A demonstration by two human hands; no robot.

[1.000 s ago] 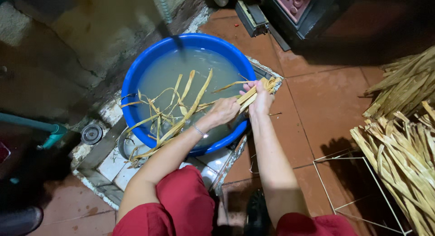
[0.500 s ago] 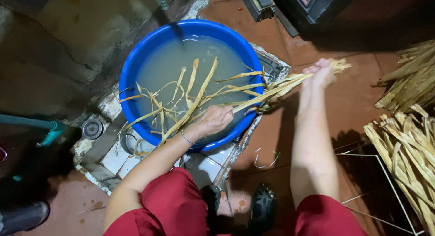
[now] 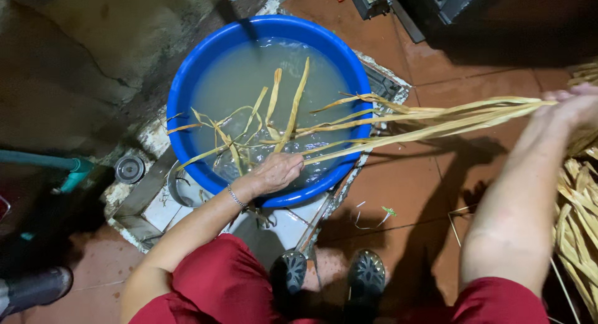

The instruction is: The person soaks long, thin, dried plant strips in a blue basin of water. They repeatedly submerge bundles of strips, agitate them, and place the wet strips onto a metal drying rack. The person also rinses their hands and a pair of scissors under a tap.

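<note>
One blue basin; left hand rests slack inside, right hand grips one strip bundle.

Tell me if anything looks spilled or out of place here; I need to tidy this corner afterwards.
A few things stand out. The floor tiles look wet beside the blue basin. Small scraps lie loose there. The long strips hang over the basin's rim, pulled sideways by the right hand.

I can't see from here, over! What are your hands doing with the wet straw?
Left hand in blue basin, on soaking strips. Right hand gripping pulled bundle. Nothing blocking.
</note>
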